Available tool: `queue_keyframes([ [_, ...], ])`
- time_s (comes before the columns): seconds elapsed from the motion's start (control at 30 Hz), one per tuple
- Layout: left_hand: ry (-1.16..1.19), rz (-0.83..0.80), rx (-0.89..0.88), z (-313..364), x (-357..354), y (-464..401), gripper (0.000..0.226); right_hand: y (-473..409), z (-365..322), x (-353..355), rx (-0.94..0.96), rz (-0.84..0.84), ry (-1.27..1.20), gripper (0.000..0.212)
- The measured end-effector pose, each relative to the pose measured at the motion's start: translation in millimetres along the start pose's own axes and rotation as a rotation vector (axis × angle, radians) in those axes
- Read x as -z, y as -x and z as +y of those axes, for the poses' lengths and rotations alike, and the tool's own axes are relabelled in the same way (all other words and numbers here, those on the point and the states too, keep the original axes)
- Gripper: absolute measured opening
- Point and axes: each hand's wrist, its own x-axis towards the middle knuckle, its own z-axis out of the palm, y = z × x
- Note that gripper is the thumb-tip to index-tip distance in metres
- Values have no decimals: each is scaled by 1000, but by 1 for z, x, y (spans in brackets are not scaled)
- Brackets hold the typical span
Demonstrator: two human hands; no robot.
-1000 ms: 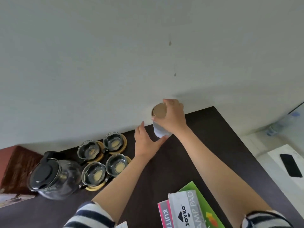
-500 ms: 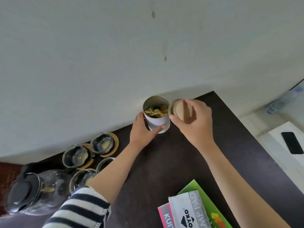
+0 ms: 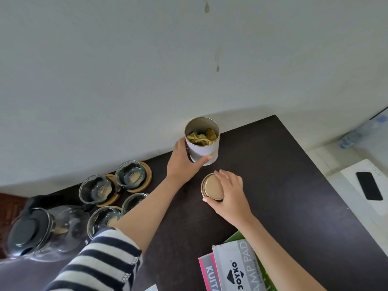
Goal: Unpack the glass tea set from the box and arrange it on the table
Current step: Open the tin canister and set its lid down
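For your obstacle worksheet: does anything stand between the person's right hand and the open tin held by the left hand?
Nothing visible does. The right hand grips the lid low over the table; only bare tabletop lies between it and the tin, which the left hand holds.

A glass teapot point(image 3: 39, 232) with a black lid stands at the left edge of the dark table point(image 3: 283, 185). Just beside it stand four little glass cups point(image 3: 130, 175), each on a round wooden coaster point(image 3: 147, 175), close together near the wall.
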Motion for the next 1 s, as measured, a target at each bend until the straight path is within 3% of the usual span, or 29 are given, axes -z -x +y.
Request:
queue_keyframes([
  [0.27,116,19,49,5,-4,10,87,1,-6,-3,-27,24,-44,90],
  [0.43,116,73,113,6,6,27,99,8,-11,3,15,101,-48,85],
  [0.77,184,205,63,2,46,120,68,62,-56,11,10,164,-119,63],
  [1.0,181,346,40,-42,86,228,41,124,-103,2,174,68,-159,52],
])
